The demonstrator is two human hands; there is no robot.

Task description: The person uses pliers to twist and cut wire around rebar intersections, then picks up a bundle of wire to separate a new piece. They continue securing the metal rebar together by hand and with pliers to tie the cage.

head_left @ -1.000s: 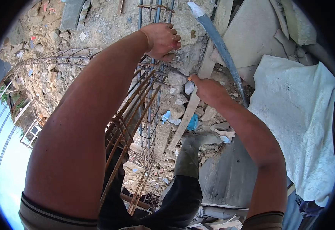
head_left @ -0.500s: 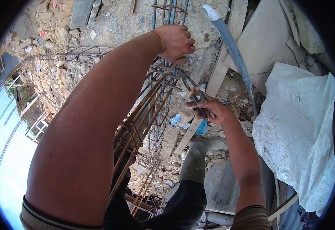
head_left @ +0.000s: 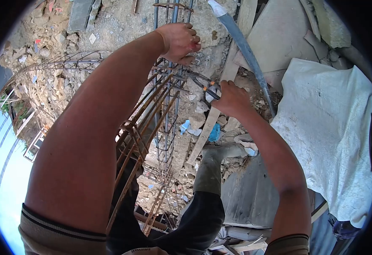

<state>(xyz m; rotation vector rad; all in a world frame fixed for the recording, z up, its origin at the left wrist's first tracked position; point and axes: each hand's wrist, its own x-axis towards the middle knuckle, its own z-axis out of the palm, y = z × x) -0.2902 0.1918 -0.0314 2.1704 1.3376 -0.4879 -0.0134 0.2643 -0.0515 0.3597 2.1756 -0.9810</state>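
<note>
My right hand is wrapped round the dark handles of a pair of pincers with orange bands. The pincers' jaws point left, to where a rusty rebar cage meets a grey rebar cage. The handles stand apart. Just above this joint, my left hand is curled over the grey cage's bars, fingers bent round them and thumb held apart below. Its palm side is hidden. I cannot make out any tie wire at the jaws.
A grey pipe with a pale end slants past a wooden plank. A white woven sack covers the right side. My boot is on rubble. Another rebar cage extends left; broken slabs lie upper right.
My right hand has turned from palm showing to its back showing, and the pincers' handles now spread wider and tilt flatter. The view has shifted slightly; my left hand keeps its place on the bars.
</note>
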